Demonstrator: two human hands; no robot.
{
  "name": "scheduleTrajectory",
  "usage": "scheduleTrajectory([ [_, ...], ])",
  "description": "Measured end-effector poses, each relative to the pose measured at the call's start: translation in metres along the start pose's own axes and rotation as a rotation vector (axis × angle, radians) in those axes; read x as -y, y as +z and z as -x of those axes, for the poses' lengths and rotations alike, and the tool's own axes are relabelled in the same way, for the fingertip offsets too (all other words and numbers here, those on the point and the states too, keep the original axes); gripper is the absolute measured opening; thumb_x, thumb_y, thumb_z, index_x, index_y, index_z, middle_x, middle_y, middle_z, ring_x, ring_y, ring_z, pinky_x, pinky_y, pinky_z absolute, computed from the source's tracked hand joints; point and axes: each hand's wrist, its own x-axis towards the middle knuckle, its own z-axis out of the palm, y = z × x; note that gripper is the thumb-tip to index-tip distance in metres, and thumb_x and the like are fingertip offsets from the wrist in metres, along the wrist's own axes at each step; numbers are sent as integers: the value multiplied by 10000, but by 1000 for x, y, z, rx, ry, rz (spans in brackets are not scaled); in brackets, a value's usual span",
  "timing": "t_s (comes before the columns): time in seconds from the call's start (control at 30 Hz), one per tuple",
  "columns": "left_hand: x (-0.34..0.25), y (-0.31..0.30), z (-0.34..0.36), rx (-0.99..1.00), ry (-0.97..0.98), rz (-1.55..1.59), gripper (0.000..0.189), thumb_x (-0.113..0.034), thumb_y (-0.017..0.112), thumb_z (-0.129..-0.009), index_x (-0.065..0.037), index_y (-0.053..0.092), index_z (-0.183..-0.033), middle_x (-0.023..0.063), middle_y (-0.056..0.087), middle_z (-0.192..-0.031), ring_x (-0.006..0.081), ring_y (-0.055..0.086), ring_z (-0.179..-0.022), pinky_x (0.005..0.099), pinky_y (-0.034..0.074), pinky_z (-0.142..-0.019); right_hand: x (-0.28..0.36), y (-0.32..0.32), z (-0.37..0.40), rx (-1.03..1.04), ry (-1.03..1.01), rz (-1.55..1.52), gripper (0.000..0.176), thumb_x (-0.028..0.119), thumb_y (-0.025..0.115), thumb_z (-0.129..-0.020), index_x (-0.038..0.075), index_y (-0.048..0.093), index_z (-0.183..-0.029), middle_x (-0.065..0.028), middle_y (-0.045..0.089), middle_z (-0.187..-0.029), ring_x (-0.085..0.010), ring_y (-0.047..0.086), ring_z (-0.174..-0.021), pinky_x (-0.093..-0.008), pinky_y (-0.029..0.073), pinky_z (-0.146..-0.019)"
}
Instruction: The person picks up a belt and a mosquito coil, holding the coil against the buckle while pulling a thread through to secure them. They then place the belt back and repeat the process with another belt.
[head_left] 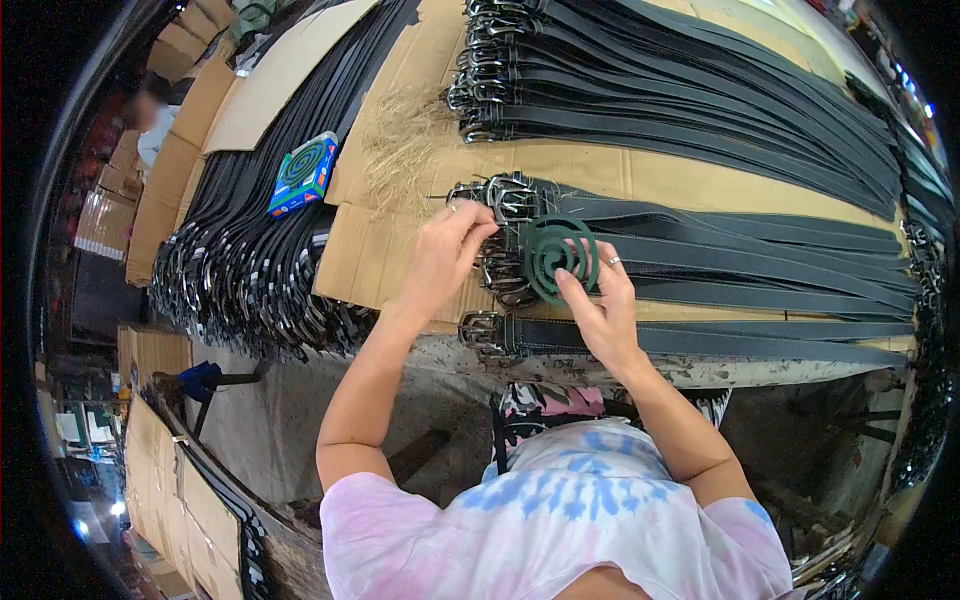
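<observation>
A green spiral coil (pixel 535 250) is held by my right hand (pixel 605 310), with the thumb on its face and the fingers behind it. My left hand (pixel 455 245) is closed in a pinch to the left of the coil, near the metal buckles (pixel 510 190); whatever is between its fingertips is too small to make out. Dark belts (pixel 700 250) run rightward from the buckles beneath and beyond the coil. Another belt (pixel 640 336) lies nearest my body, its buckle at the left end.
A blue and green box (pixel 303 175) rests on a large pile of dark belts (pixel 240 230) at the left. Loose straw-like fibres (pixel 405 145) lie on the cardboard (pixel 360 260). More belts (pixel 680 90) fill the far side. A person (pixel 155 125) is at the upper left.
</observation>
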Motion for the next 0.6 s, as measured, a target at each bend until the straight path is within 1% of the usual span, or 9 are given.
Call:
scheduleTrajectory([
  [0.03,2,-1,-2,-50,141,-81,100,-36,652,-866,-6,652,-961,145,666,-1066,279,652,-968,359,515,-804,-1,-2,1,-1,0,-1,193,80,649,-877,-23,670,-1039,-156,614,-1096,-290,587,-1012,-383,457,-888],
  [0.13,-9,-2,-6,91,139,-192,143,-21,646,-851,-25,665,-993,129,619,-1141,291,611,-1050,400,505,-872,-6,-8,6,-67,46,-7,187,49,636,-891,-33,663,-1057,-136,614,-1090,-255,585,-990,-354,473,-868],
  [0.17,-12,-1,-8,91,141,-191,143,-21,646,-851,-25,665,-993,129,619,-1141,291,611,-1050,400,505,-872,-4,-8,8,-69,45,-6,187,49,636,-891,-33,663,-1057,-136,614,-1090,-255,585,-990,-354,473,-868],
  [0.23,-14,1,-12,283,324,-263,181,-14,644,-841,-29,672,-1019,109,612,-1095,285,605,-1057,410,508,-892,-2,-10,11,-89,94,-58,159,40,615,-933,-64,646,-1048,-110,559,-1126,-190,552,-1029,-299,450,-896],
  [0.27,-7,6,-15,269,440,-325,222,-2,652,-788,-5,673,-1009,103,610,-1053,275,603,-1047,381,520,-890,-3,-11,12,-91,95,-56,159,40,615,-933,-64,646,-1048,-110,559,-1126,-190,552,-1029,-299,450,-896],
  [0.33,-4,8,-20,315,480,-361,248,6,654,-754,8,671,-1001,102,609,-1041,271,606,-1034,368,525,-883,-10,-11,15,-83,99,-81,157,27,610,-935,-60,641,-1062,-104,546,-1133,-176,547,-1026,-290,443,-900],
  [0.37,-3,8,-22,361,518,-401,274,14,657,-720,21,669,-993,101,608,-1028,268,608,-1021,355,530,-876,-10,-11,15,-84,100,-81,157,27,610,-935,-60,641,-1062,-104,546,-1133,-176,547,-1026,-290,443,-900],
  [0.43,-8,5,-28,402,561,-444,251,0,652,-716,24,665,-965,103,611,-1015,266,612,-1005,353,533,-864,-11,-9,16,-106,97,-52,190,52,633,-901,-22,659,-1075,-142,618,-1074,-253,591,-994,-358,478,-860],
  [0.6,-14,7,-34,510,652,-568,160,-61,628,-742,7,650,-886,107,625,-990,246,625,-981,330,549,-804,-15,-5,19,-93,80,-26,190,61,645,-893,-26,658,-1062,-149,620,-1085,-261,600,-1001,-360,475,-876],
])
